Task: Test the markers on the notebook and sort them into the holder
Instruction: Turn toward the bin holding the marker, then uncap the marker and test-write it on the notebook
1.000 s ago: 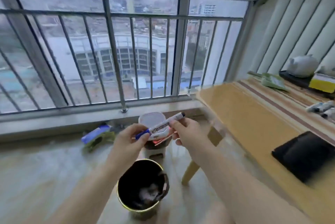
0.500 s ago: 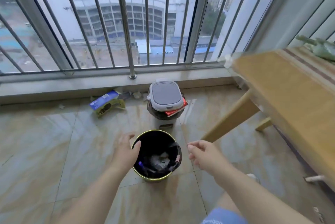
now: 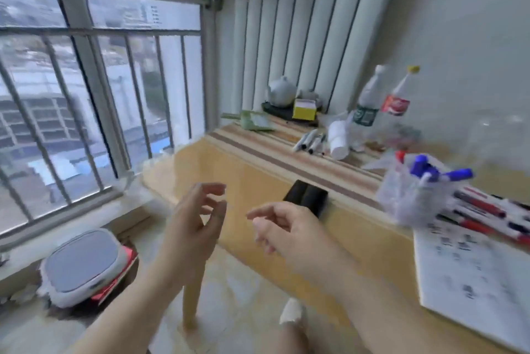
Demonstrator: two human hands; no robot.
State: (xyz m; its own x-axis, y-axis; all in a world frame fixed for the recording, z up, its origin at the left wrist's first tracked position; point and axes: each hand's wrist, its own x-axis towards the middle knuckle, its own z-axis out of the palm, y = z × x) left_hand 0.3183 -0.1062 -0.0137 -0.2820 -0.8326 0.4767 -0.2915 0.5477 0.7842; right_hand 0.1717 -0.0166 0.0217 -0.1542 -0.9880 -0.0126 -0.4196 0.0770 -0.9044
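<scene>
My left hand [image 3: 195,221] and my right hand [image 3: 282,229] hover empty, fingers loosely spread, in front of the wooden table's [image 3: 246,170] left end. On the right of the table stands a clear holder [image 3: 415,196] with blue-capped markers [image 3: 436,174] in it. Behind and beside it lie several red and dark markers [image 3: 481,210] in a row. A white notebook [image 3: 470,270] with scribbled test marks lies at the right edge. More markers [image 3: 311,141] lie farther back on the striped strip.
A black flat object [image 3: 307,198] lies just beyond my right hand. At the back stand two bottles [image 3: 381,101], a white cup [image 3: 338,138], a yellow box [image 3: 304,109] and a teapot [image 3: 281,92]. A lidded grey-white bin [image 3: 83,267] sits on the floor by the railing.
One second ago both hands held a blue marker over a black bin; half a second ago it lay in the bin. The view has swung right and up to the table, hands empty.
</scene>
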